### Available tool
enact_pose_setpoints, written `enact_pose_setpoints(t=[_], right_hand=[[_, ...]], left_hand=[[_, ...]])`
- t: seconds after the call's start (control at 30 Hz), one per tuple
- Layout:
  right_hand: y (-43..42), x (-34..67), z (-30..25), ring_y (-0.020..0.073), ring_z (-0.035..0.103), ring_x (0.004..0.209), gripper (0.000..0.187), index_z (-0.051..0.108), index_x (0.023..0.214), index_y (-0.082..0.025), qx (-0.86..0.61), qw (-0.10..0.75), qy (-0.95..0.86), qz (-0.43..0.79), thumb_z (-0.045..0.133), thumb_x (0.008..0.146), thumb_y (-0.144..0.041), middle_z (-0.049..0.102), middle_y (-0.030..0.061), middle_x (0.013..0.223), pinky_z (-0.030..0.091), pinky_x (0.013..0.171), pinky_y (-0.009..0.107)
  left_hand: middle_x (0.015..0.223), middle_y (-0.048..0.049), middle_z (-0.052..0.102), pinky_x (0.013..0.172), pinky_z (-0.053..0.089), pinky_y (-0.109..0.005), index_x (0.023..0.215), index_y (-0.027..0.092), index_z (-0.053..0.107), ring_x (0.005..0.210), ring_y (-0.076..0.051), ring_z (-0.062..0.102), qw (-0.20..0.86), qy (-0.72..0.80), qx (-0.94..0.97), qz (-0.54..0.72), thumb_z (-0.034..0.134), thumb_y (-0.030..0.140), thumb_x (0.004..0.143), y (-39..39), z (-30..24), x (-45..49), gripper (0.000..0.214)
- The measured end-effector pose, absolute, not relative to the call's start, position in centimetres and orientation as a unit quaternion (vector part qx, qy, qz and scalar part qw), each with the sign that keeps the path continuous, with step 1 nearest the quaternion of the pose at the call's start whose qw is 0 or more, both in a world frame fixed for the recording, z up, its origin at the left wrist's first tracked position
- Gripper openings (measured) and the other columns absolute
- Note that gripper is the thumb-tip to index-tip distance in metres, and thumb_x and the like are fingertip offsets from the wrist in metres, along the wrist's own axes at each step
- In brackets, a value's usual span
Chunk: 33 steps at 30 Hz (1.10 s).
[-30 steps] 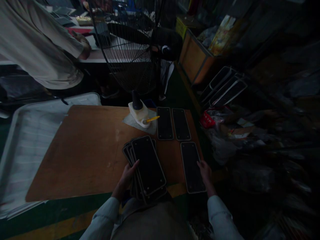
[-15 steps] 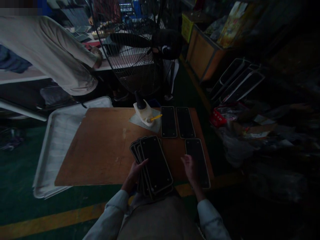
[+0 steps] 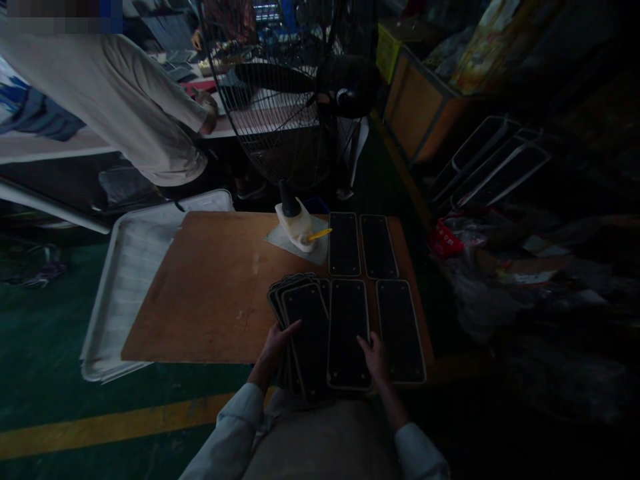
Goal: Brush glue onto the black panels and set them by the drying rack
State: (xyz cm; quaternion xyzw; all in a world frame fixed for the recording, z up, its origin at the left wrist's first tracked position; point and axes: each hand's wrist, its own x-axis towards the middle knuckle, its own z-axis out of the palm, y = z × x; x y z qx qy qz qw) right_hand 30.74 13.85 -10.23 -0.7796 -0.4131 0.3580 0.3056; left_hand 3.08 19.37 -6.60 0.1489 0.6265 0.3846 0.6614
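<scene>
the left hand (image 3: pixel 274 345) grips a fanned stack of dark panels (image 3: pixel 306 343); the right hand (image 3: pixel 377 359) holds the edge of another panel (image 3: pixel 349 333) beside it. three more panels (image 3: pixel 344 244) lie on the counter (image 3: pixel 210 287), near a white container (image 3: pixel 294 225) with a yellow stick (image 3: pixel 320 235).

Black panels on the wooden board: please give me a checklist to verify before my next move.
1. Left hand grips the panel stack: ok.
2. Edges of panel stack squared: not ok, fanned.
3. Right hand holds the middle near panel by its edge: ok.
4. Whether the middle near panel lies flat: cannot tell.
5. Far left panel and far right panel not overlapping: ok.
6. Yellow stick clear of the far left panel: cannot tell, tip overlaps in view.
</scene>
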Motion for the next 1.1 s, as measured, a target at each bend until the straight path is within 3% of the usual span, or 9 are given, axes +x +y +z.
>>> enact_pose_setpoints(t=[0.13,0.23,0.33,0.47,0.57,0.7,0.9,1.1], right_hand=[[12.9,33.0,-10.9,0.0247,0.066,0.065,0.039,0.057,0.074,-0.023,-0.796,0.278,-0.401,0.359,0.055,0.072,-0.062,0.067,0.0057,0.069,0.050,0.061,0.033],[13.0,33.2,-11.2,0.0269,0.066,0.072,0.039,0.058,0.087,-0.022,-0.813,0.265,-0.396,0.335,0.054,0.076,-0.059,0.068,0.0068,0.074,0.050,0.065,0.035],[13.3,32.5,-10.5,0.0319,0.065,0.096,0.045,0.055,0.112,-0.016,-0.821,0.264,-0.407,0.299,0.049,0.084,-0.050,0.068,0.0157,0.099,0.050,0.079,0.042],[14.1,29.7,-8.9,0.0359,0.049,0.125,0.045,0.050,0.129,-0.016,-0.803,0.245,-0.513,0.177,0.046,0.093,-0.042,0.054,0.0226,0.132,0.041,0.099,0.052],[14.8,25.5,-8.7,0.0300,0.057,0.116,0.041,0.053,0.125,-0.020,-0.728,0.250,-0.584,0.259,0.054,0.091,-0.044,0.061,0.0157,0.123,0.046,0.095,0.045],[15.5,19.9,-9.6,0.0250,0.067,0.086,0.034,0.056,0.099,-0.022,-0.695,0.257,-0.540,0.400,0.065,0.080,-0.048,0.068,0.0070,0.094,0.051,0.074,0.035],[15.8,17.4,-10.0,0.0175,0.060,0.064,0.028,0.049,0.073,-0.024,-0.712,0.287,-0.494,0.408,0.054,0.083,-0.050,0.062,0.0001,0.069,0.044,0.062,0.027],[15.8,15.7,-10.2,0.0195,0.061,0.067,0.030,0.051,0.077,-0.023,-0.772,0.281,-0.436,0.367,0.042,0.084,-0.051,0.065,0.0037,0.072,0.046,0.062,0.028]], left_hand=[[0.101,-0.0157,0.076,0.072,0.064,-0.040,0.109,0.011,0.065,0.081,-0.028,0.075,0.661,0.637,0.150,0.368,0.085,0.029,0.069,19.8,-6.0,1.1,0.049],[0.104,-0.0168,0.075,0.074,0.064,-0.041,0.109,0.011,0.065,0.085,-0.030,0.074,0.647,0.654,0.162,0.356,0.085,0.029,0.069,19.9,-5.9,0.0,0.048],[0.105,-0.0166,0.075,0.075,0.064,-0.041,0.108,0.011,0.066,0.086,-0.030,0.074,0.644,0.658,0.163,0.354,0.086,0.029,0.068,19.9,-5.9,-0.3,0.048],[0.100,-0.0153,0.076,0.072,0.064,-0.038,0.106,0.011,0.067,0.081,-0.028,0.075,0.644,0.652,0.168,0.364,0.085,0.028,0.068,20.1,-5.4,0.2,0.045],[0.097,-0.0141,0.077,0.067,0.064,-0.034,0.102,0.010,0.069,0.078,-0.027,0.075,0.624,0.669,0.182,0.360,0.085,0.028,0.068,20.3,-5.1,0.2,0.042],[0.097,-0.0144,0.077,0.066,0.063,-0.031,0.101,0.010,0.069,0.078,-0.025,0.074,0.642,0.662,0.186,0.339,0.085,0.032,0.068,20.0,-5.5,-0.8,0.042],[0.093,-0.0154,0.077,0.068,0.062,-0.032,0.100,0.008,0.070,0.074,-0.024,0.074,0.733,0.588,0.170,0.298,0.083,0.035,0.070,19.3,-6.2,-4.9,0.042],[0.094,-0.0139,0.077,0.069,0.063,-0.034,0.104,0.010,0.069,0.077,-0.027,0.075,0.740,0.565,0.181,0.319,0.084,0.032,0.069,21.2,-6.2,-9.5,0.044]])
